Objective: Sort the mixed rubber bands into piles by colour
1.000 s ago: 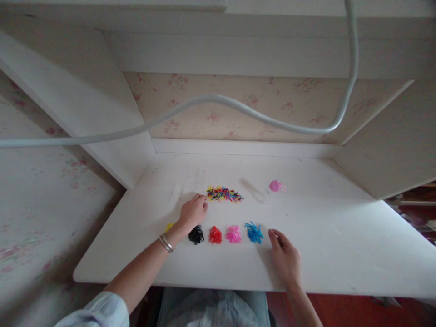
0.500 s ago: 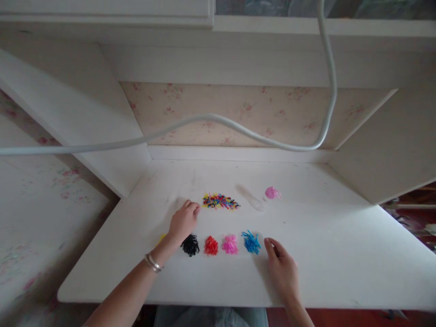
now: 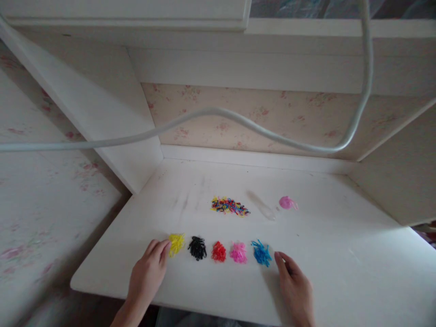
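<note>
Yellow pile (image 3: 176, 244) of small bands sits at the row's left end; left hand (image 3: 150, 265) at its edge, fingers curled, can't tell if gripping any. Right hand (image 3: 295, 284) beside blue pile (image 3: 261, 253), half-curled, hold unclear. Mixed pile (image 3: 229, 206) farther back.

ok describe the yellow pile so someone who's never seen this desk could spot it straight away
On the white desk, find the row of five single-colour piles on the person's side of the mixed-colour heap. The yellow pile ends that row on the left, right beside the left hand. It alone is all yellow; next along is the black pile.
</note>
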